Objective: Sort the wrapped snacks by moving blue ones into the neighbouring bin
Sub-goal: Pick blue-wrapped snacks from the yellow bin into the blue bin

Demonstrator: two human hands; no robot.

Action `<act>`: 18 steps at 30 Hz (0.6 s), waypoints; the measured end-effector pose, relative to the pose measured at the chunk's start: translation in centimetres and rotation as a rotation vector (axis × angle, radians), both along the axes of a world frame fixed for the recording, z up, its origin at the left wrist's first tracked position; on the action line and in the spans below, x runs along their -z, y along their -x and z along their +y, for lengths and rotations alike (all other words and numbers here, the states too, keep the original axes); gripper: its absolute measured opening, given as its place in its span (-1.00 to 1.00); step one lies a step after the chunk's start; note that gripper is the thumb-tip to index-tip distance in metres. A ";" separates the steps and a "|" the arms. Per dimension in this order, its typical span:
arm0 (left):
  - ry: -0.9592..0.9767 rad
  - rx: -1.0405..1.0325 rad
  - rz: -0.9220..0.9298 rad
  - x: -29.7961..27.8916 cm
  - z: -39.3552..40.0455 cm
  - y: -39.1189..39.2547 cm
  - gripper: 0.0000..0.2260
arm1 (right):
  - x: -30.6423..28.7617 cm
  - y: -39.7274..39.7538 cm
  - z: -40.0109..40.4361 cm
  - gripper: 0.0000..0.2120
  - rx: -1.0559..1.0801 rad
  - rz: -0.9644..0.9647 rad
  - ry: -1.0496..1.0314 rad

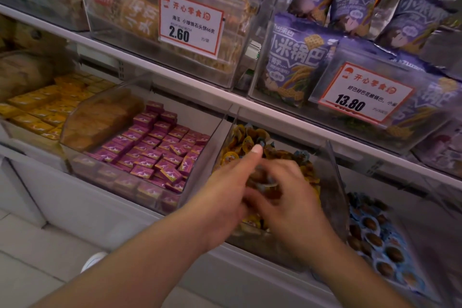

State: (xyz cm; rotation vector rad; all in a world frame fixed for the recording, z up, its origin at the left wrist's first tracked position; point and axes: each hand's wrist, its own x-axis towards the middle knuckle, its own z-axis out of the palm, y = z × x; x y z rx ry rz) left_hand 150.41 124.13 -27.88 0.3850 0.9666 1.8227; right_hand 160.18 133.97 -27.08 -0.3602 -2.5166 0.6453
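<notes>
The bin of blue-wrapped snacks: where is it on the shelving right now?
In the head view, the bin of blue-wrapped snacks sits lower right, immediately right of the yellow-snack bin.

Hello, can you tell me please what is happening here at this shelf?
A person is reaching with both hands into a clear bin of orange wrapped snacks. The left hand stretches a finger over the pile, and the right hand is curled beside it; the blur hides what either holds. The neighbouring bin on the right holds blue wrapped snacks.
</notes>
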 end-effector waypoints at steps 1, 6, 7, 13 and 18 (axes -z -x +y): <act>-0.011 -0.073 -0.021 -0.5 -0.4 0.5 -0.75 | -0.1 0.7 -0.8 -0.61 -0.049 -0.065 -0.137; -0.023 -0.203 0.028 -1.7 -2.6 3.3 -0.84 | -1.3 2.8 -1.0 -0.71 -0.339 0.070 0.561; -0.018 -0.206 0.014 -1.7 -2.8 3.4 -0.84 | -1.0 2.7 -0.2 -0.77 -0.279 0.169 0.734; 0.060 -0.315 0.026 -1.2 -4.1 5.7 -0.81 | 3.8 6.1 3.0 -0.84 -0.203 -0.426 -0.037; 0.089 -0.386 0.064 -0.8 -4.5 6.2 -0.81 | 7.1 9.4 2.8 -0.66 -0.241 -0.822 -0.637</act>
